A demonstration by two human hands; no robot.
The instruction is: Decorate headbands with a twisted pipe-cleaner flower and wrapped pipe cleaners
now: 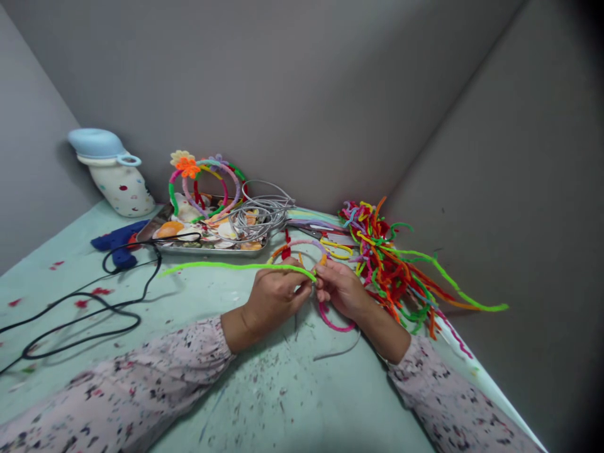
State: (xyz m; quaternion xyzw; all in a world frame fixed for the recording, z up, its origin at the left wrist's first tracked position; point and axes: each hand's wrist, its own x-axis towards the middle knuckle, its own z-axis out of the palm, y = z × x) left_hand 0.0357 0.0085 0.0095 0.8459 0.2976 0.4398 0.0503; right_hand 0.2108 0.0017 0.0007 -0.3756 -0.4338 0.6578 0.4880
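Note:
My left hand (277, 292) pinches a bright yellow-green pipe cleaner (226, 265), whose long free end sticks out to the left. My right hand (340, 286) is closed close beside it, fingertips meeting at the short end of that pipe cleaner. A ring wrapped in coloured pipe cleaners (302, 243) shows behind and below the hands, pastel and orange at the top and pink at the bottom. The right fingers close around the ring's right side, and the hands hide part of it. A thin grey strand (337, 354) lies on the table just below.
A metal tray (212, 253) of shells holds finished flower-topped rings (186, 167) and coiled silver wire (264, 214). Left are a blue glue gun (120, 244), a black cord (85, 296) and a bottle (117, 182). Yellow-handled scissors (337, 250) and a pipe-cleaner heap (391, 270) lie right.

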